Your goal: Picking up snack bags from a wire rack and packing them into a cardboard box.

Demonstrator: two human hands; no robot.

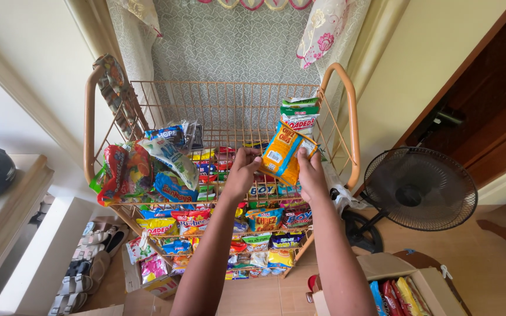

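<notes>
Both hands pinch an orange snack packet (284,153) above the wire rack (218,99): left hand (243,169) fingers curled on its lower edge, right hand (310,172) gripping its side. Its long axis tilts up-right, beside a green-white packet (300,114); a fan (420,188) stands at right.

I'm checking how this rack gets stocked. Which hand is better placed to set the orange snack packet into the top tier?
Probably the right hand: it grips the orange snack packet at its lower edge, just below the top tier. The left hand only touches the packet's lower left corner.
</notes>
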